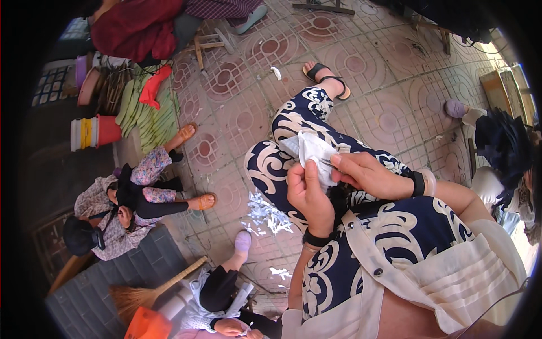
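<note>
A piece of white cloth [318,151] sits over my lap, pinched at its near edge by my left hand [311,191], thumb on top. My right hand [364,172] is closed around a thin dark metal tool [326,163], its tip against the cloth. The tool's exact kind is too small to make out, and the fingers cover most of it. Both hands rest close together above my navy-and-cream patterned trousers [293,116].
White scraps [270,213] lie on the tiled floor [389,116] left of my legs. Seated people are around me. At the left are a straw broom [135,296], stacked buckets [96,131] and long green pods or leaves [141,113]. A wooden stool [206,48] stands ahead.
</note>
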